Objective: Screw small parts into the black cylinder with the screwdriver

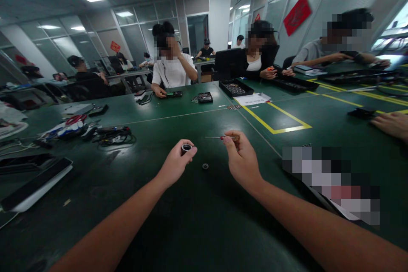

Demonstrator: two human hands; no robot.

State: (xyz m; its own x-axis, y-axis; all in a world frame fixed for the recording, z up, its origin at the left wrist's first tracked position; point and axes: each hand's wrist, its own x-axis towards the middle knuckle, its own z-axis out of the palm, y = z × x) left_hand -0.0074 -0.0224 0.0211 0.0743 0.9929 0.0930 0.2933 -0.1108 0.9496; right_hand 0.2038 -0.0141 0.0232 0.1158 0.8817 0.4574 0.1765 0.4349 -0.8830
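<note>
My left hand (178,159) is closed around a small dark cylinder with a pale ring at its open top (186,148); its exact kind does not show. Between the thumb and fingers of my right hand (242,159) is a thin screwdriver (222,138) with a reddish handle. Its slim shaft points left, toward the cylinder, and the two are apart. On the green tabletop between my hands lies a small round dark part (205,166), touched by neither hand.
Bundled cables (114,136) and a long black-and-white device (38,182) lie to the left. A black tray (236,88) and a paper sheet (251,99) are farther back, near yellow tape (293,128). Co-workers sit across the table; another person's hand (392,124) rests at right.
</note>
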